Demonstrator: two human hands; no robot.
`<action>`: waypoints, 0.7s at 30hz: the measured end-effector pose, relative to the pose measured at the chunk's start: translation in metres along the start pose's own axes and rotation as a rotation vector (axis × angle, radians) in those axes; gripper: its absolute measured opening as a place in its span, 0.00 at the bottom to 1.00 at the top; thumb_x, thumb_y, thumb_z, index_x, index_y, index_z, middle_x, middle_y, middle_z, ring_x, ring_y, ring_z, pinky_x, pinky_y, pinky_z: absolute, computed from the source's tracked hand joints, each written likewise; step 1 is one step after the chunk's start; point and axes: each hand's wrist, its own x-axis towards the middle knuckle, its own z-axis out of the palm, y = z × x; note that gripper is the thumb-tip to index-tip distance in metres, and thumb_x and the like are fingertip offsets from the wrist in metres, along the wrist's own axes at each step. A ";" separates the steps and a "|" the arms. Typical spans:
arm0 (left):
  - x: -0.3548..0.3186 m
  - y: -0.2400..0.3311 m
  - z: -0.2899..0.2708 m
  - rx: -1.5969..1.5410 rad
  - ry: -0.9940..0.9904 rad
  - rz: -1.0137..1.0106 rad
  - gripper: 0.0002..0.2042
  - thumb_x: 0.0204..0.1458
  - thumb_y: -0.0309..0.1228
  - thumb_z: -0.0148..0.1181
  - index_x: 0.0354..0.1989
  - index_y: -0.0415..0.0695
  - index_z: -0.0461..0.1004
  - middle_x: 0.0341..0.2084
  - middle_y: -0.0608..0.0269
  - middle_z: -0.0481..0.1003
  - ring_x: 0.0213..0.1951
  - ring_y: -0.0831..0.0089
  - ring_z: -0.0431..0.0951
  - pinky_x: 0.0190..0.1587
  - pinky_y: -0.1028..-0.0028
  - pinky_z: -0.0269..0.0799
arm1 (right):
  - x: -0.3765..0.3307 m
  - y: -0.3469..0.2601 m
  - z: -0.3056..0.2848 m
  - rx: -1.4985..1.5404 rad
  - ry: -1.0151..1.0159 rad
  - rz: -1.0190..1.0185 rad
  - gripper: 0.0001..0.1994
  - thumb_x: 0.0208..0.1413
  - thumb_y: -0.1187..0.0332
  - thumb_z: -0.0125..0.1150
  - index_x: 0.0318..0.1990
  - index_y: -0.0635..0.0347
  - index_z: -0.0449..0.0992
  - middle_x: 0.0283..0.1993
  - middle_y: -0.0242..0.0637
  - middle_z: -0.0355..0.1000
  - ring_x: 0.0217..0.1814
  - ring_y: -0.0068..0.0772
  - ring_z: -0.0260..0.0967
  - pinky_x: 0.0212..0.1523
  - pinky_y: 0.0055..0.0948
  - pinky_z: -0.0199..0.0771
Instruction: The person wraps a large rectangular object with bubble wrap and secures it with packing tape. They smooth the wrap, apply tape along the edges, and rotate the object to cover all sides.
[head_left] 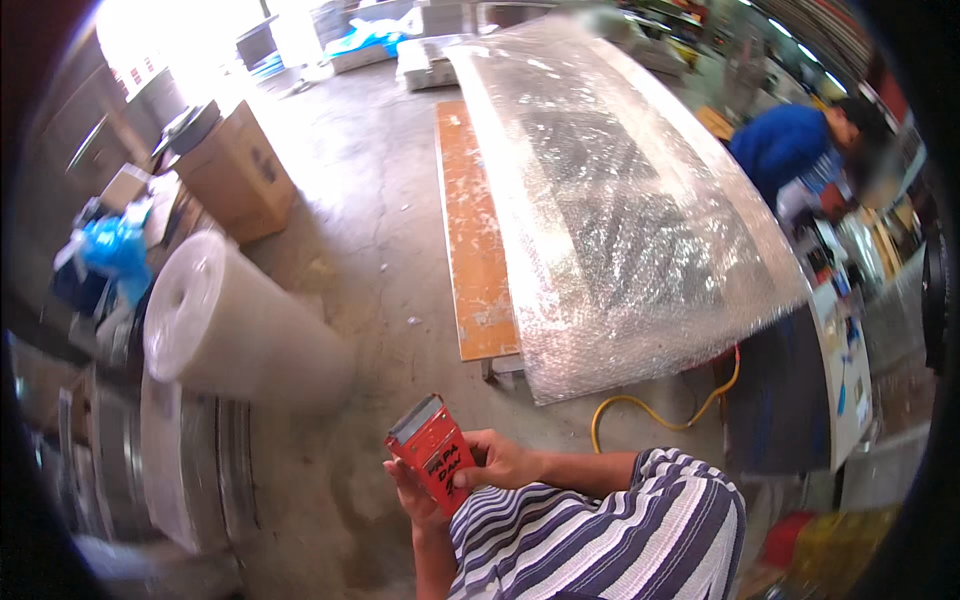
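a sleeve of dark-and-white striped cloth [650,510] is reaching in on the near side of the orange, scuffed, flat-topped table [470,250]. just short of that table's near end, the bare left hand [422,505] and the bare right hand [508,460] are both holding the small red, boxy thing with a grey end and black handwriting [436,450]. the left grip is closing around its left side and underside; the right grip is clasping it from the right, thumb pressing on its front face. its grey end is tilting up, to the left of the table. a thin yellow hose [736,372] is curving over the floor to the right of the table's near end. a thick, whitish roll of translucent wrapping [260,330] is lying to the left of the table. a clear, shiny bubble-wrap sheet [600,330] is covering most of the table and overhanging it. farther left of the table, a tall brown cardboard box [240,180] is standing. right of the table, a co-worker in blue [785,150] is bending forward. beyond the table's far end, a bright blue plastic sheet [365,38] is lying crumpled.
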 end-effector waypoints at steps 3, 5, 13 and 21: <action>0.079 0.027 -0.047 0.305 -0.098 -0.046 0.40 0.62 0.68 0.43 0.67 0.44 0.65 0.54 0.55 0.75 0.50 0.61 0.78 0.51 0.59 0.78 | 0.051 0.012 0.001 0.174 0.204 -0.031 0.28 0.67 0.60 0.62 0.68 0.63 0.63 0.61 0.35 0.72 0.62 0.25 0.68 0.66 0.34 0.67; 0.118 0.061 -0.014 0.289 -0.247 -0.188 0.42 0.60 0.70 0.40 0.68 0.45 0.64 0.55 0.55 0.74 0.51 0.60 0.77 0.53 0.57 0.76 | 0.089 0.017 -0.001 0.081 0.292 -0.158 0.28 0.68 0.57 0.60 0.69 0.62 0.61 0.62 0.34 0.71 0.63 0.24 0.67 0.66 0.34 0.66; 0.251 0.062 0.015 0.349 -0.551 -0.461 0.34 0.65 0.60 0.46 0.71 0.49 0.56 0.57 0.55 0.72 0.55 0.59 0.76 0.54 0.56 0.77 | 0.138 -0.006 -0.020 -0.074 0.741 -0.451 0.29 0.68 0.57 0.60 0.70 0.61 0.60 0.63 0.35 0.70 0.63 0.23 0.66 0.65 0.32 0.67; 0.350 0.039 0.067 0.947 -1.124 -0.341 0.27 0.67 0.50 0.49 0.67 0.46 0.62 0.54 0.58 0.72 0.52 0.65 0.76 0.50 0.62 0.76 | 0.164 -0.005 -0.090 -0.018 0.967 -0.488 0.28 0.66 0.62 0.62 0.69 0.61 0.63 0.59 0.33 0.73 0.58 0.23 0.67 0.60 0.30 0.70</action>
